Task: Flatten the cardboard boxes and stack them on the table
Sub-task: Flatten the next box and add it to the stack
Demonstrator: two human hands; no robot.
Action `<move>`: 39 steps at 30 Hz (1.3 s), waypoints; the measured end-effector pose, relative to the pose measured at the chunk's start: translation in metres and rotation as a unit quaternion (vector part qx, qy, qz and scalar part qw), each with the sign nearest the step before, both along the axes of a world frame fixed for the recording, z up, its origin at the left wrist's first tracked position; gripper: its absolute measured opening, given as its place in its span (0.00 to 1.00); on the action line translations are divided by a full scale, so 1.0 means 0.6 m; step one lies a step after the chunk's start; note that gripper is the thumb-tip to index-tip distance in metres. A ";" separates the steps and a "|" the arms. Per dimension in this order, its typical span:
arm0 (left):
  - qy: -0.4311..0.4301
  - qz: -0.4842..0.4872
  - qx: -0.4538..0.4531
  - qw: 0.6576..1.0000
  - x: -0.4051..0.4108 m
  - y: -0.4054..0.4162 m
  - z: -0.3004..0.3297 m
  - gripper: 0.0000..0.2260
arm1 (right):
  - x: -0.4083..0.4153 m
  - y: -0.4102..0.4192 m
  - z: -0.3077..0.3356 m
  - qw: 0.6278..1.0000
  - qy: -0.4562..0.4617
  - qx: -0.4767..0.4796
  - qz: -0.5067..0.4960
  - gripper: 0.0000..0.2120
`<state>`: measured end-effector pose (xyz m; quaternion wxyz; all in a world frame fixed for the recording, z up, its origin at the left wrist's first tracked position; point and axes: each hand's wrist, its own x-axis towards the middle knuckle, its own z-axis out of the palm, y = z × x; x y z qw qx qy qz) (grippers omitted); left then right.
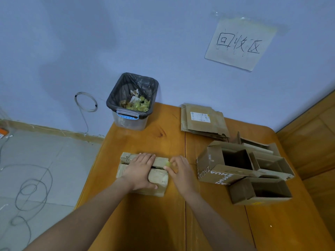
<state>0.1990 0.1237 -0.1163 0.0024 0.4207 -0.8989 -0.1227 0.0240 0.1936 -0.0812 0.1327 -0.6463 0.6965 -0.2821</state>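
A small worn cardboard box [157, 178] lies on the wooden table [163, 223] in front of me. My left hand [141, 169] rests on top of it, fingers spread over the flaps and thumb against its near side. My right hand [178, 166] pinches a strip of yellowish tape [167, 163] at the box's right end. A stack of flattened cardboard [203, 120] lies at the table's back. Several open cardboard boxes [241, 171] sit in a cluster at the right.
A clear bin with a black liner [132, 102], holding tape scraps, stands at the table's back left corner. A paper sign [239, 42] hangs on the wall. Cables [32, 189] lie on the floor at the left. Wooden panelling [311, 134] borders the right.
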 end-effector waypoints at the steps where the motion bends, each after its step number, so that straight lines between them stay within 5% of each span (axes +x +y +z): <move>1: 0.000 0.000 -0.007 1.000 0.001 -0.011 0.003 0.53 | 0.000 -0.010 0.001 1.000 -0.011 0.004 -0.012 0.11; 9: -0.050 0.001 -0.044 0.998 0.013 -0.131 0.016 0.52 | 0.004 -0.150 0.020 0.998 -0.063 0.006 -0.029 0.08; 18: -0.075 -0.016 -0.059 0.995 0.000 -0.235 0.014 0.52 | 0.020 -0.362 0.031 0.999 0.044 -0.028 0.005 0.12; 25: -0.017 0.023 -0.040 0.999 0.021 -0.261 -0.024 0.50 | 0.042 -0.495 0.024 0.994 0.086 0.011 0.065 0.16; 29: 0.012 0.023 -0.036 0.999 0.024 -0.272 -0.031 0.51 | 0.051 -0.557 0.012 0.989 0.125 0.004 0.075 0.09; 39: 0.044 0.036 -0.028 0.998 0.022 -0.276 -0.038 0.51 | 0.061 -0.643 -0.035 0.927 0.309 0.073 0.200 0.11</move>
